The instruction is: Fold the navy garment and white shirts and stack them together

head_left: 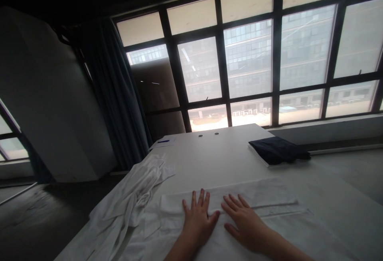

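A white garment (269, 195), which looks like a shirt, lies spread flat on the white table (206, 157) in front of me. My left hand (197, 219) rests palm down on it with the fingers spread. Just to the right, my right hand (243, 221) also presses flat on the cloth, fingers stretched out and slightly apart. The two thumbs point toward each other with a small gap between them. Neither hand grips anything. Long folds run across the cloth to the right of my hands.
Crumpled white clothes (134, 191) are heaped along the table's left edge. A folded dark garment (278, 150) lies at the right edge. A blue pen (163, 141) sits on paper at the far left corner. Beyond stand a dark blue curtain (115, 93) and large windows (248, 59).
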A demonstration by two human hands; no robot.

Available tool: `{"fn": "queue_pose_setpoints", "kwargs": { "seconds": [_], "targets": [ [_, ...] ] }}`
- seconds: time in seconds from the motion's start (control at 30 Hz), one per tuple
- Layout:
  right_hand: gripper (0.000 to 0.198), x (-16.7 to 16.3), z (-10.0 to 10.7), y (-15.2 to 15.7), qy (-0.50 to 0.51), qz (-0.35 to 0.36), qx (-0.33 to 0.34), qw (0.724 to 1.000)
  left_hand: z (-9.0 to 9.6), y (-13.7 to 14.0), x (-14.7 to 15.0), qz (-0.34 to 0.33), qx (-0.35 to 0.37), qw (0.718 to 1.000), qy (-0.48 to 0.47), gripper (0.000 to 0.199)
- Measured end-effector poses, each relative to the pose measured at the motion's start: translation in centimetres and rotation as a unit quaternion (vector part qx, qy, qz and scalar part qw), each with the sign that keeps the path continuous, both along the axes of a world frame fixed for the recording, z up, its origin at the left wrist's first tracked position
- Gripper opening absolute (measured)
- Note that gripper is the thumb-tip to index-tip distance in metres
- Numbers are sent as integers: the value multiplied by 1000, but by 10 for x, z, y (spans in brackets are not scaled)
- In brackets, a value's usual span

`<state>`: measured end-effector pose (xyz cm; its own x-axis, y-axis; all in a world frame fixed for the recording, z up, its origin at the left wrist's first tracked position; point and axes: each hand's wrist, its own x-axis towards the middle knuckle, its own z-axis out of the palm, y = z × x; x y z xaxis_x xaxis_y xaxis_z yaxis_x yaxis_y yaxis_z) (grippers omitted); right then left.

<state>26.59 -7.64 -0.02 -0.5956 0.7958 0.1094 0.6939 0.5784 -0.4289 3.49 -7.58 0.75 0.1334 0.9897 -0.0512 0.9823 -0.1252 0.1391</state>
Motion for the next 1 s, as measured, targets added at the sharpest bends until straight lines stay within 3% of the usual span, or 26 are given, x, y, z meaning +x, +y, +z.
{"fn": "queue_pose_setpoints", "kwargs": {
  "seconds": [0.33,0.53,0.67,0.87,0.93,1.0],
  "targets": [
    [59,14,6,11,-33,-27,-22,999,16,-15,6,-92,17,995,-17,73],
    [71,23,21,13,-46,-26,-62,997,15,-45,28,-215,-6,976,-40,90],
    [82,33,28,16,-63,-23,-88,994,17,-50,34,-236,-32,970,-43,102],
    [90,58,36,25,-59,-11,-99,993,38,-46,24,-253,15,965,-67,77],
    [81,72,37,31,-53,-32,-104,993,43,-47,20,-252,43,964,-71,68],
    [58,89,39,38,-38,-87,-95,991,44,-47,17,-252,55,963,-79,61]
  ]
}}
